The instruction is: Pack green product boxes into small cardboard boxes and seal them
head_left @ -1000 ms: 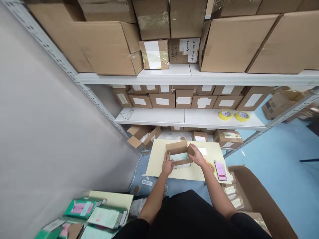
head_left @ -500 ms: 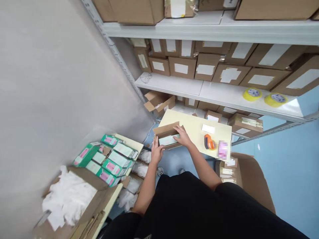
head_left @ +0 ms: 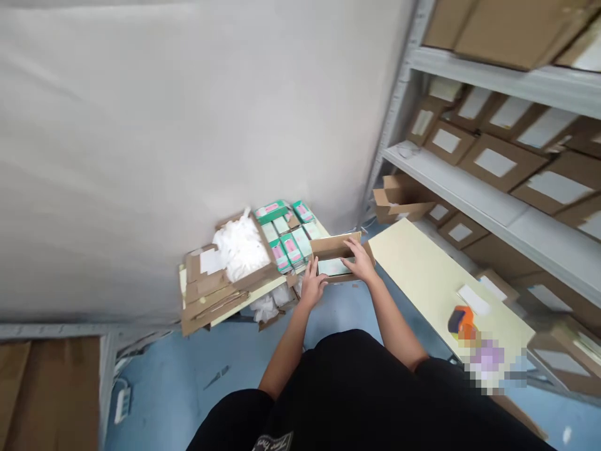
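Between my hands is a small open cardboard box [head_left: 334, 243] with its flaps raised. Inside it lies a pale mint-white carton [head_left: 331, 267]. My left hand [head_left: 312, 286] grips the box's left end, with the thumb along the near edge. At the right end, my right hand [head_left: 361, 261] holds the box, its thumb reaching in over the pale carton and its fingers by the far flap. Just left of the box, green-and-pink packages [head_left: 292, 248] and pale cartons stand on a side table.
White tissue-like material [head_left: 241, 247] fills a carton beside flattened cardboard [head_left: 211, 307]. To the right, a cream table [head_left: 408, 257] carries an orange tape dispenser [head_left: 461, 321] and a white slip [head_left: 473, 299]. Shelves [head_left: 474, 181] hold labelled boxes along the right.
My view has turned left, toward the wall and the side table with green packages. The cardboard box has moved off the cream table toward those packages, still held in both hands.
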Tool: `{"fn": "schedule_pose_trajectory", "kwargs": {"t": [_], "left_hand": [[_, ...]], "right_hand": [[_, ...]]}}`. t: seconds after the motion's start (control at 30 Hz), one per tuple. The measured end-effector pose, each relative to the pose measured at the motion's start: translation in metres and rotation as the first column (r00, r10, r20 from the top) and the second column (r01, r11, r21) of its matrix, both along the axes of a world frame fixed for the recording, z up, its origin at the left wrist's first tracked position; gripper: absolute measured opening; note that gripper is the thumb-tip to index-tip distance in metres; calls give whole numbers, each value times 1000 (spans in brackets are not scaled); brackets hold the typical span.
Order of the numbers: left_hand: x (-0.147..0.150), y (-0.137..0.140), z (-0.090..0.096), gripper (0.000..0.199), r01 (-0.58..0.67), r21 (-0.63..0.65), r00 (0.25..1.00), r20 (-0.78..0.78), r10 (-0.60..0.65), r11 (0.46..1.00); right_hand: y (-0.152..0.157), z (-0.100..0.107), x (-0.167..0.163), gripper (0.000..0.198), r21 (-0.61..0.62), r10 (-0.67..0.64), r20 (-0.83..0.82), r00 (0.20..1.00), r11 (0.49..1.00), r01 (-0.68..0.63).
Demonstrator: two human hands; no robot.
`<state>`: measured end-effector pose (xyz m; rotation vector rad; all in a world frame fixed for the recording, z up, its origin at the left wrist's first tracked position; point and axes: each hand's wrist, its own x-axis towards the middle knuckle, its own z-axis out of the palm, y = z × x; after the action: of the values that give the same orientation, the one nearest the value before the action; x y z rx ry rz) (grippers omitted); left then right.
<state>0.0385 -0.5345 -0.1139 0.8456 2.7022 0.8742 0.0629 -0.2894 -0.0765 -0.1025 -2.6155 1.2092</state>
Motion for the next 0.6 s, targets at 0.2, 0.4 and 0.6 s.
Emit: {"fn": "schedule_pose_trajectory", "kwargs": {"t": [0.2,0.4,0.6], "left_hand": [[10,-126,-9,21,-185,48,982,49,182,982],[30,-231,-28,21,-297,71,953,88,291,952],[36,-300,-41,21,-376,25,920,126,371,926]], "right_hand": [[-139,0,-48,68,27,250,15,968,968,-251],[-247,-13,-84,61,66,341,-14,940,938,-339],[-327,-35,-142,59,80,362,9,932,929,-361]]}}
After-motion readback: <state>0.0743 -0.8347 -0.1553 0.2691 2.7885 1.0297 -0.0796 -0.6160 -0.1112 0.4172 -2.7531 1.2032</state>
